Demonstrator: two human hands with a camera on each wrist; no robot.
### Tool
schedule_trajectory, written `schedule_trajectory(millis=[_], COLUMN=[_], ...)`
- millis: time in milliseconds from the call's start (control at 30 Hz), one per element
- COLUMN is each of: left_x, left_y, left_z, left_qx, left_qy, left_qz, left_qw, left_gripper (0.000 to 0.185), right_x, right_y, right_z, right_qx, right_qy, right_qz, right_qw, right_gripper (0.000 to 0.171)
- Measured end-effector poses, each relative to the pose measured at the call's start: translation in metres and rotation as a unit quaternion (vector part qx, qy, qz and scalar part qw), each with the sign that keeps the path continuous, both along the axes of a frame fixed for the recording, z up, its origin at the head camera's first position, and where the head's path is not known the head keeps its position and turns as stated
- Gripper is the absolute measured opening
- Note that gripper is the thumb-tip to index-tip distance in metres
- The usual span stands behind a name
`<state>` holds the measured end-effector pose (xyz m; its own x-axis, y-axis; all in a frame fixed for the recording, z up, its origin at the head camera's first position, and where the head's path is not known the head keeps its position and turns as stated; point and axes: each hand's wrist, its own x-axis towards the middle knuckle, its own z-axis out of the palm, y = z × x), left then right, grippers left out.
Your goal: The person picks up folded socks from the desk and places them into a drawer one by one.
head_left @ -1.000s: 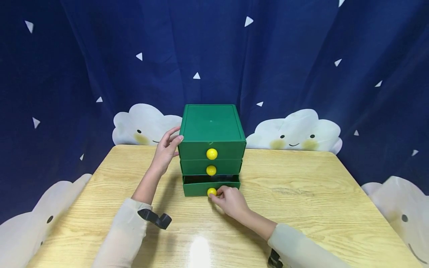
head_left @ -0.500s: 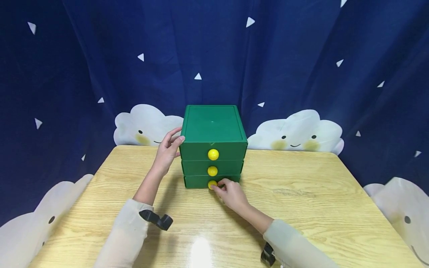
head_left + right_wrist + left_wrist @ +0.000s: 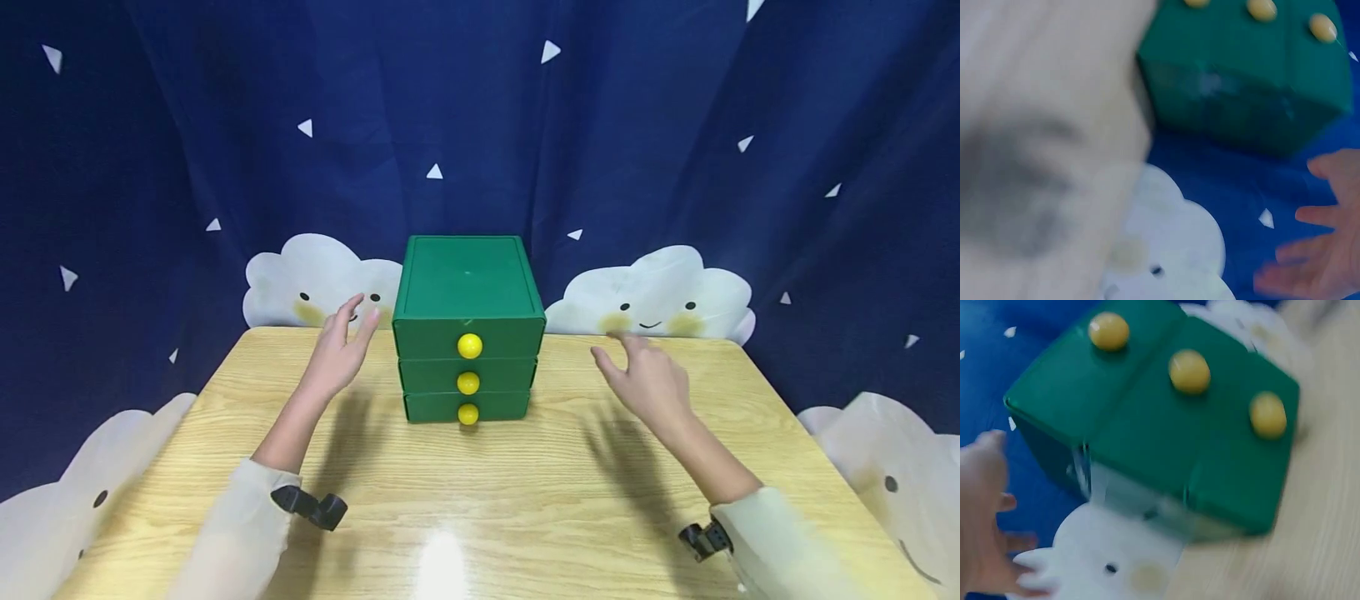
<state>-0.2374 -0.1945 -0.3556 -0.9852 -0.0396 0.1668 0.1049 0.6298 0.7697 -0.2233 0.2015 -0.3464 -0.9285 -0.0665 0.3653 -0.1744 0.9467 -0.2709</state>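
A green chest of three drawers (image 3: 467,327) with yellow ball knobs (image 3: 468,345) stands mid-table, all drawers closed; it shows blurred in the left wrist view as the chest (image 3: 1166,425) and in the right wrist view as the chest (image 3: 1247,81). My left hand (image 3: 339,350) hovers open just left of the chest, fingers straight, touching nothing; the left hand (image 3: 985,525) appears at the frame edge. My right hand (image 3: 647,377) is open in the air to the right of the chest, well apart from it; the right hand (image 3: 1316,250) holds nothing.
The chest stands on a light wooden table (image 3: 570,483). A dark blue curtain with white triangles hangs behind, with smiling white cloud cut-outs (image 3: 660,292) along the table's far edge and sides. Black wrist camera mounts (image 3: 309,507) sit on both sleeves.
The bottom drawer was pushed closed by my right hand on its knob. That hand has since let go and moved right and up. My left hand lifted off the chest's left side.
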Motion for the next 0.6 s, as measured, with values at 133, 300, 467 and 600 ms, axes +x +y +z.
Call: schedule_trajectory(millis=[133, 300, 467, 600], left_x=[0.013, 0.021, 0.025, 0.026], left_y=[-0.016, -0.025, -0.026, -0.025], left_z=[0.000, 0.001, 0.004, 0.005], left_qx=[-0.251, -0.336, -0.347, -0.346], left_qy=[-0.011, -0.010, -0.007, -0.010], left_qz=[0.060, 0.072, 0.065, 0.064], left_qw=[0.9661, 0.9390, 0.9357, 0.9359], left_gripper=[0.085, 0.089, 0.089, 0.089], right_x=[-0.005, -0.008, -0.007, -0.007], right_y=[0.019, 0.031, 0.036, 0.037], right_z=[0.025, 0.042, 0.050, 0.050], right_qx=[0.064, 0.082, 0.084, 0.082], right_qy=[-0.040, -0.067, -0.082, -0.087], right_qz=[-0.041, -0.066, -0.073, -0.074], right_qw=[0.996, 0.992, 0.990, 0.990], right_gripper=[0.081, 0.091, 0.093, 0.094])
